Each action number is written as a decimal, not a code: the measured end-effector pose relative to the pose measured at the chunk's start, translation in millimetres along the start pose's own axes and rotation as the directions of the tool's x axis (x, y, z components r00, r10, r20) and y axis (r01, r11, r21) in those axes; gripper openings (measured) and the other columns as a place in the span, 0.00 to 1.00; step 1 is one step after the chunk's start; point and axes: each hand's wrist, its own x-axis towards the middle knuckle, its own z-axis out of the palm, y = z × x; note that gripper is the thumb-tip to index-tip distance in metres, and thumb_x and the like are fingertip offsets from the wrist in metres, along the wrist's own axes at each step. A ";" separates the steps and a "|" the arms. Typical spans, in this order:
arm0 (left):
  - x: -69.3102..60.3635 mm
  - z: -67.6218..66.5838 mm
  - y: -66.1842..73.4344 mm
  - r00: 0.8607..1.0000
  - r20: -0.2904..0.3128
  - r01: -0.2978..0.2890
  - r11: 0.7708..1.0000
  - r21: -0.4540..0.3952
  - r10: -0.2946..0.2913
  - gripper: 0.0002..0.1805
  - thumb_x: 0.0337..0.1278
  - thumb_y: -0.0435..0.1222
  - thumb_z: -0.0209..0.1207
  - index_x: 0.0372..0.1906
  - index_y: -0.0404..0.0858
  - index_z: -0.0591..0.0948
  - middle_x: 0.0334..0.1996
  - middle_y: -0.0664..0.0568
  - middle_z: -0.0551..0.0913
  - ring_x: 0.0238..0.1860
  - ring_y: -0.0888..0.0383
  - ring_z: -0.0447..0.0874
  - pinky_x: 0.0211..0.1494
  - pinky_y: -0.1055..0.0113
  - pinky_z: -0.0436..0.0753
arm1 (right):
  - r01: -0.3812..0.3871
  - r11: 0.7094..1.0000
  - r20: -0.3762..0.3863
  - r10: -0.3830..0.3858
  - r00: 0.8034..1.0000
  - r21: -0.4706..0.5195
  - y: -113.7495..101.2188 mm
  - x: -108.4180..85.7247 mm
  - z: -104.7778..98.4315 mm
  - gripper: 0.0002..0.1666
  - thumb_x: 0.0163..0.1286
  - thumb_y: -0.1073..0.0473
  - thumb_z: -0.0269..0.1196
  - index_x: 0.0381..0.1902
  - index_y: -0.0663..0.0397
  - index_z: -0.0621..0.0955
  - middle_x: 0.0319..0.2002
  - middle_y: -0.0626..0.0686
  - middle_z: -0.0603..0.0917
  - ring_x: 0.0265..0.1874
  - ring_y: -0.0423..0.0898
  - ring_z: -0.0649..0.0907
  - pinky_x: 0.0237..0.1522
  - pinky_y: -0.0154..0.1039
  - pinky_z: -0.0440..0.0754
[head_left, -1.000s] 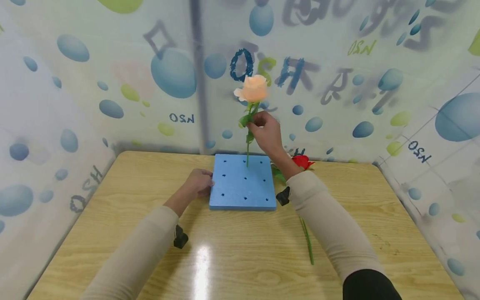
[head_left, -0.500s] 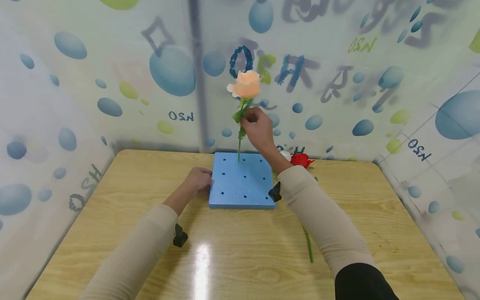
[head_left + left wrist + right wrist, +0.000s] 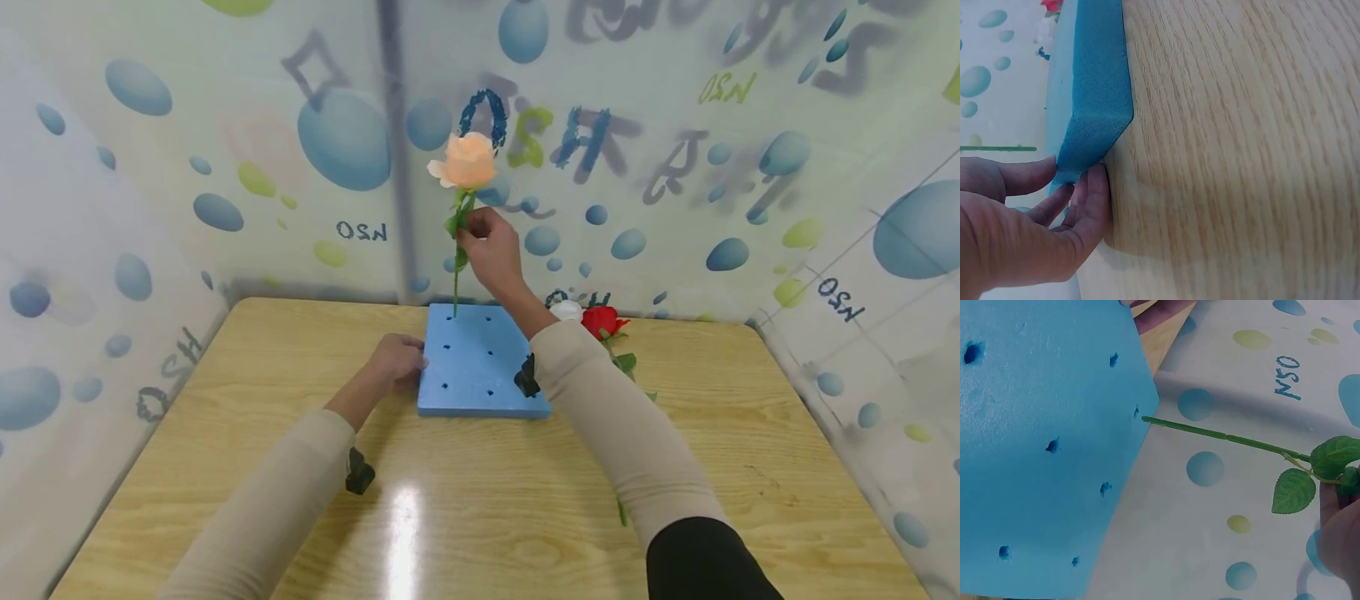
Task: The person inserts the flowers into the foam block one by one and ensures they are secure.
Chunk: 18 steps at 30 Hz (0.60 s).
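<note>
A blue foam board [image 3: 480, 375] with several small holes lies on the table. In the head view the right hand [image 3: 491, 250] pinches the stem of a peach rose [image 3: 468, 162] upright over the board's far left corner. The stem's lower end [image 3: 1154, 420] appears close beside a corner hole in the right wrist view; whether it touches cannot be told. The left hand [image 3: 396, 363] holds the board's left edge, and the left wrist view shows its thumb and fingers [image 3: 1092, 200] at the board's corner [image 3: 1097, 125].
A red rose [image 3: 602, 321] and a white rose [image 3: 566, 311] lie right of the board on the wooden table [image 3: 480, 517], their stems partly behind the right forearm. A patterned backdrop [image 3: 285, 167] stands behind and beside the table.
The right hand has carried the peach rose leftward, from over the board's middle back edge to its far left corner. The left hand and board have hardly moved.
</note>
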 end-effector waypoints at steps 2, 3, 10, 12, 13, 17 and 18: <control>-1.2 -0.4 0.7 1.000 -0.001 -0.003 1.000 0.002 0.003 0.27 0.64 0.26 0.51 0.69 0.33 0.67 0.63 0.38 0.71 0.58 0.46 0.75 0.61 0.52 0.78 | 0.004 1.000 0.002 -0.004 1.000 0.004 -0.6 0.2 2.8 0.07 0.67 0.60 0.61 0.41 0.55 0.80 0.37 0.52 0.84 0.36 0.43 0.82 0.38 0.35 0.82; -1.3 -0.5 0.8 1.000 0.000 -0.002 1.000 0.001 0.002 0.27 0.64 0.26 0.51 0.69 0.34 0.67 0.63 0.38 0.71 0.58 0.46 0.75 0.61 0.52 0.78 | 0.004 1.000 0.003 -0.004 1.000 0.005 -0.7 0.3 3.9 0.07 0.67 0.60 0.61 0.41 0.55 0.80 0.37 0.52 0.84 0.36 0.43 0.82 0.38 0.35 0.82; -0.2 -1.6 0.4 1.000 0.013 0.003 1.000 -0.004 -0.003 0.28 0.64 0.26 0.51 0.69 0.33 0.66 0.63 0.37 0.71 0.58 0.46 0.75 0.61 0.52 0.78 | -0.021 1.000 -0.001 0.021 1.000 0.008 -1.4 0.3 8.7 0.07 0.68 0.59 0.62 0.41 0.55 0.80 0.37 0.52 0.84 0.37 0.44 0.81 0.38 0.36 0.81; -0.2 -1.4 0.4 1.000 0.012 -0.001 1.000 -0.003 0.001 0.28 0.64 0.26 0.51 0.69 0.33 0.66 0.63 0.37 0.71 0.58 0.45 0.76 0.60 0.52 0.79 | -0.026 1.000 0.005 0.026 1.000 0.012 -1.0 0.7 9.9 0.07 0.67 0.59 0.62 0.41 0.55 0.81 0.37 0.52 0.84 0.37 0.44 0.81 0.38 0.36 0.81; -0.4 -1.3 0.3 1.000 0.012 -0.003 1.000 -0.003 0.003 0.27 0.64 0.26 0.51 0.69 0.33 0.66 0.63 0.37 0.71 0.57 0.45 0.76 0.60 0.52 0.79 | -0.029 0.999 0.011 0.028 1.000 0.015 -0.7 0.7 10.4 0.07 0.67 0.59 0.62 0.41 0.55 0.81 0.37 0.52 0.84 0.36 0.44 0.81 0.38 0.36 0.81; -1.3 -1.2 0.7 1.000 0.010 -0.007 1.000 -0.008 0.007 0.27 0.64 0.25 0.50 0.69 0.32 0.67 0.63 0.36 0.71 0.58 0.45 0.76 0.60 0.51 0.78 | -0.037 0.999 0.027 0.036 0.999 0.024 0.3 0.9 12.2 0.08 0.67 0.59 0.63 0.41 0.55 0.81 0.37 0.53 0.84 0.36 0.44 0.82 0.38 0.36 0.82; -1.4 -1.2 0.8 1.000 0.010 -0.008 1.000 -0.010 0.008 0.27 0.64 0.25 0.50 0.69 0.32 0.67 0.63 0.36 0.71 0.58 0.44 0.75 0.61 0.51 0.78 | -0.040 0.999 0.030 0.039 0.999 0.026 0.9 1.0 12.6 0.08 0.67 0.59 0.63 0.41 0.55 0.81 0.37 0.53 0.84 0.36 0.44 0.82 0.38 0.36 0.82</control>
